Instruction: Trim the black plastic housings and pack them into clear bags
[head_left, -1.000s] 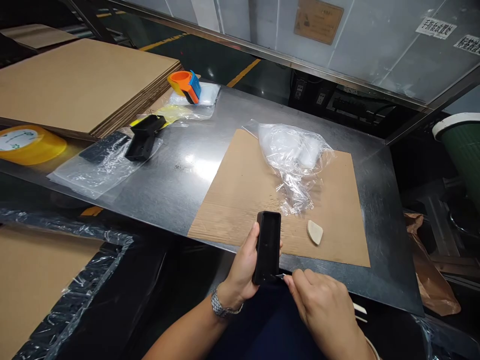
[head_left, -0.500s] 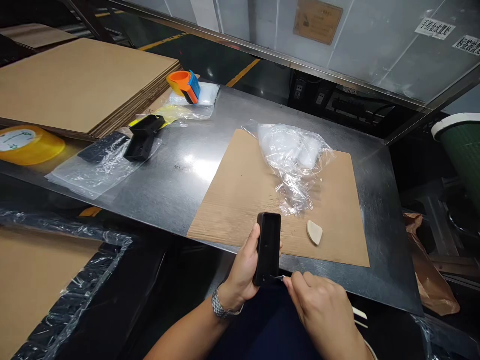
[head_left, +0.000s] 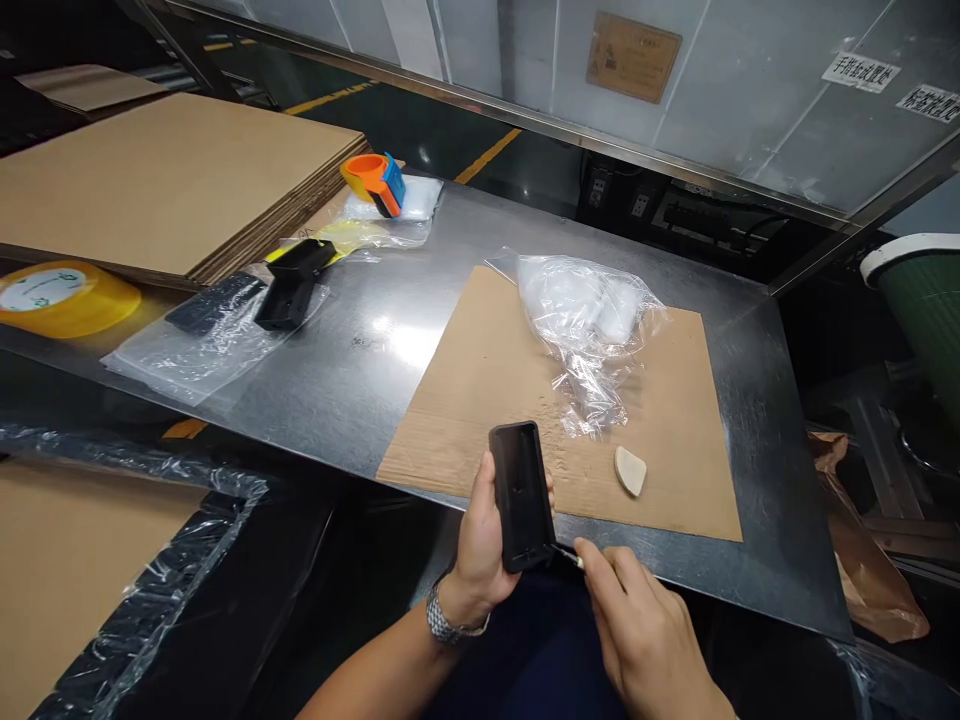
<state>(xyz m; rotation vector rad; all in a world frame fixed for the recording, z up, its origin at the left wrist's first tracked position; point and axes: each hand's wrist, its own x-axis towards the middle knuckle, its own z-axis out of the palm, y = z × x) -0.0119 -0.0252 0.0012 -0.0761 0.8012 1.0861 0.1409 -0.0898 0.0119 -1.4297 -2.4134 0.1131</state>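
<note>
A black rectangular open box is gripped by my left hand, thumb along its left side and fingers behind it. Its hollow inside faces me. In my right hand is a thin pointed tool, pinched between thumb and forefinger; its tip meets the lower right corner of the box. Most of the tool's handle is hidden in my palm. Beyond the hands, a cream wedge-shaped block lies on a cardboard sheet.
A crumpled clear plastic bag with white contents lies on the cardboard. To the left on the metal table are black box parts, a plastic bag, a yellow tape roll, an orange-blue tape dispenser and stacked cardboard.
My left hand has tilted the box and shifted it slightly left, showing more of its inside. My right hand has dropped a little, the tool tip staying at the box's lower corner.
</note>
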